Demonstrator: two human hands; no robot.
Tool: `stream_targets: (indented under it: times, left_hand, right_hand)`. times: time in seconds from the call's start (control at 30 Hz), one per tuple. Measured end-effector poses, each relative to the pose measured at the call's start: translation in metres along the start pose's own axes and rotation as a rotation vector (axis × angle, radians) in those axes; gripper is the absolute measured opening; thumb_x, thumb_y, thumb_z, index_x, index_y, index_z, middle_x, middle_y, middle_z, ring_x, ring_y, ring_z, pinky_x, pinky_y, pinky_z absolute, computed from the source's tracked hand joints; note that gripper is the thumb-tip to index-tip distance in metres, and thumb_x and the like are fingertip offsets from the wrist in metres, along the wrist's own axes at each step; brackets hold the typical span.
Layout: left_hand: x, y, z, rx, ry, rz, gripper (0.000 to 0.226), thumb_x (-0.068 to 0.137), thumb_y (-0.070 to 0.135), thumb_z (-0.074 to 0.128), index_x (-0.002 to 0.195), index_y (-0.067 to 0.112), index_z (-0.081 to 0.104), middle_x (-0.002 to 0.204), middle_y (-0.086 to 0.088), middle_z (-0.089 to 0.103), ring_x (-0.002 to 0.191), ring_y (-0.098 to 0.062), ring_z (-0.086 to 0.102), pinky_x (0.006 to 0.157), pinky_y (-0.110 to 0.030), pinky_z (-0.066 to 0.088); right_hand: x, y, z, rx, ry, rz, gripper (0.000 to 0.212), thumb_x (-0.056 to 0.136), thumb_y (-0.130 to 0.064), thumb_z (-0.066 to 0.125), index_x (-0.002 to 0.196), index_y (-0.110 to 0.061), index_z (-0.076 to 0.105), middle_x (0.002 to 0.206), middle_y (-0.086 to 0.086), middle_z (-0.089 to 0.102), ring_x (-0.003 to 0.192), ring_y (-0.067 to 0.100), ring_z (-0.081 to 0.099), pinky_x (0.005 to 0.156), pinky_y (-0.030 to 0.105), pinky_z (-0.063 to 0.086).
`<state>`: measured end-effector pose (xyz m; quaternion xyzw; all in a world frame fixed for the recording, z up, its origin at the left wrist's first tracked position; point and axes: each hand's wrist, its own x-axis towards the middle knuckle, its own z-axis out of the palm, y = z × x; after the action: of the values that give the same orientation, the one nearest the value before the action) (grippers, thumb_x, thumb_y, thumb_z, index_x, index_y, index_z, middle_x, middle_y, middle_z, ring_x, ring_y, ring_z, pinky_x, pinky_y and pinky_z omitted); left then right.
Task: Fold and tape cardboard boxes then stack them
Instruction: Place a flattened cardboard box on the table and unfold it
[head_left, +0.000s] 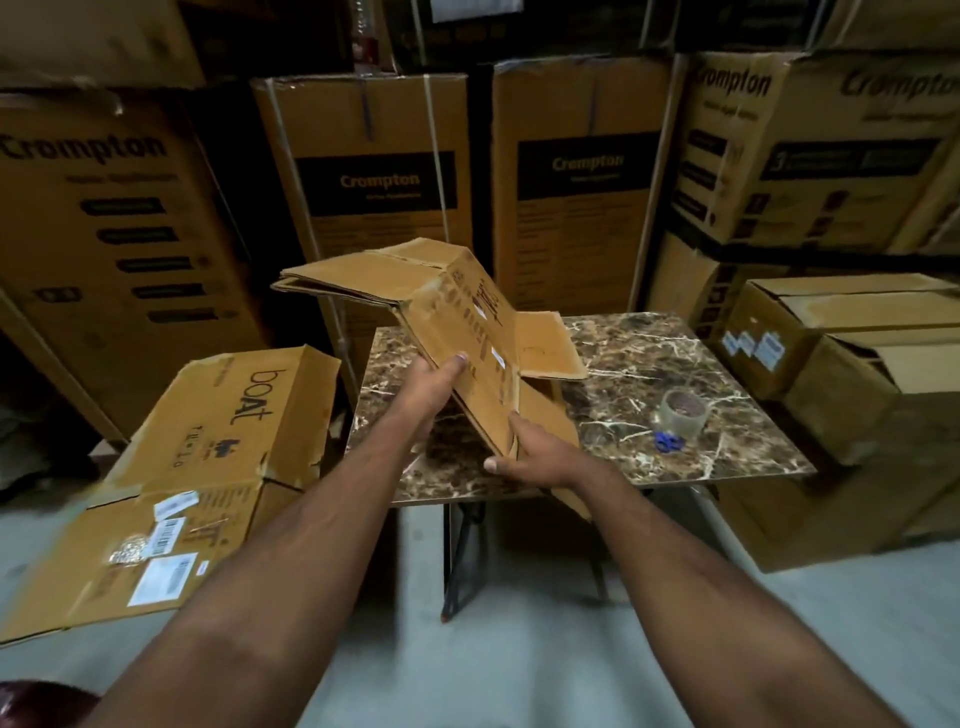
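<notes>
Against the back wall, tall Crompton cartons (374, 171) stand shoulder to shoulder, walling in a narrow work spot, so everything the job needs has to sit within arm's reach. Leaning off the counter's left edge is a flattened boat box (208, 457), slumped toward the floor, most likely parked there as the next one to be made up. Beyond the counter's right edge, closed brown boxes (831, 353) sit one upon another (finished ones, I would guess, placed where stacking takes only a turn of the body).

The marble-patterned counter (649, 353) is small, and the cardboard box (467, 322) being worked is held above its left half, not lying on it: part-opened, tilted, its flaps splayed out to the far left and toward the counter's middle. Holding it in the air seems meant to let the walls swing square before it is set down.

The left hand (436, 379) grips the box's near panel from the left, thumb on the printed face and fingers hidden beneath. The right hand (530, 452) clasps the lower near corner, fingers curled around the edge, so the two together can pry the sleeve open.

Near the counter's right edge waits a tape roll (684, 411), and just beside it, toward the near edge, small blue scissors (670, 442), both clear of the folding yet handy for sealing.
</notes>
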<state>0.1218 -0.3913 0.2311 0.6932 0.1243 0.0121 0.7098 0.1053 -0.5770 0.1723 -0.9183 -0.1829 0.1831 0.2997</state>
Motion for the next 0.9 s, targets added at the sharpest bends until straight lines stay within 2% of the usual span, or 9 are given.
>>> stream_targets:
  times: [0.1,0.17,0.3,0.4,0.47,0.53,0.6,0.7,0.9]
  left_hand:
    - [0.011,-0.007,-0.004,0.127,-0.029,0.094,0.015,0.1,0.025,0.059,0.113,0.016,0.059,0.119,-0.007,0.067,0.106,-0.024,0.063,0.091,-0.034,0.052]
    - [0.012,-0.014,0.001,0.215,-0.058,0.137,0.028,0.098,0.03,0.061,0.119,0.012,0.064,0.118,-0.009,0.069,0.106,-0.025,0.066,0.095,-0.042,0.055]
    - [0.019,-0.017,0.009,0.381,-0.155,0.29,0.038,0.088,0.044,0.061,0.118,0.021,0.064,0.109,-0.008,0.071,0.102,-0.026,0.068,0.089,-0.047,0.057]
    - [0.03,-0.023,0.007,0.419,-0.169,0.331,0.064,0.082,0.049,0.071,0.134,0.014,0.056,0.127,-0.009,0.066,0.117,-0.026,0.062,0.097,-0.046,0.054]
    - [0.043,-0.027,0.0,0.396,-0.169,0.394,0.077,0.08,0.053,0.071,0.142,0.013,0.048,0.138,-0.009,0.059,0.128,-0.026,0.056,0.103,-0.043,0.05]
    - [0.054,-0.032,-0.009,0.424,-0.202,0.425,0.08,0.08,0.054,0.072,0.144,0.014,0.045,0.141,-0.008,0.057,0.13,-0.025,0.054,0.104,-0.044,0.049]
    - [0.054,-0.028,-0.022,0.402,-0.333,0.393,0.075,0.081,0.05,0.078,0.142,0.018,0.047,0.14,-0.003,0.058,0.13,-0.02,0.054,0.106,-0.046,0.048]
    - [0.057,-0.009,-0.043,0.213,-0.505,0.272,0.048,0.089,0.019,0.075,0.133,0.014,0.057,0.128,-0.008,0.065,0.121,-0.021,0.061,0.104,-0.041,0.051]
    - [0.045,0.0,-0.071,-0.259,-0.471,-0.054,0.052,0.08,0.027,0.077,0.125,0.005,0.064,0.119,-0.019,0.068,0.114,-0.033,0.063,0.107,-0.052,0.046]
  right_hand:
    - [0.017,-0.03,-0.024,0.375,0.176,-0.038,0.054,0.104,-0.053,0.04,0.15,-0.023,0.042,0.139,-0.002,0.053,0.125,0.015,0.05,0.099,0.034,0.041]
    - [0.026,-0.05,-0.042,0.409,0.368,-0.089,0.05,0.106,-0.05,0.036,0.143,-0.02,0.052,0.131,-0.001,0.059,0.125,0.018,0.054,0.094,0.031,0.041]
    - [0.066,-0.104,-0.069,0.324,0.464,-0.179,0.073,0.097,-0.066,0.041,0.153,-0.019,0.039,0.151,0.008,0.047,0.137,0.025,0.046,0.109,0.045,0.043]
    - [0.093,-0.143,-0.076,0.139,0.379,-0.18,0.103,0.078,-0.088,0.044,0.159,-0.029,0.021,0.165,0.011,0.022,0.148,0.031,0.03,0.116,0.059,0.032]
    - [0.105,-0.154,-0.074,-0.033,0.352,-0.149,0.103,0.078,-0.086,0.048,0.159,-0.029,0.022,0.166,0.014,0.016,0.15,0.034,0.021,0.119,0.058,0.027]
    - [0.108,-0.158,-0.074,-0.186,0.399,-0.145,0.09,0.085,-0.08,0.046,0.154,-0.023,0.037,0.156,0.018,0.033,0.144,0.034,0.032,0.116,0.051,0.034]
    - [0.108,-0.156,-0.068,-0.303,0.48,-0.19,0.077,0.092,-0.075,0.04,0.143,-0.017,0.052,0.133,0.016,0.054,0.125,0.032,0.05,0.103,0.044,0.046]
    - [0.107,-0.147,-0.055,-0.298,0.548,-0.173,0.071,0.094,-0.072,0.035,0.129,-0.015,0.059,0.115,0.012,0.061,0.109,0.029,0.058,0.092,0.041,0.049]
    - [0.099,-0.13,-0.048,-0.131,0.47,-0.051,0.065,0.097,-0.055,0.045,0.149,-0.016,0.045,0.148,0.013,0.048,0.134,0.031,0.045,0.109,0.042,0.039]
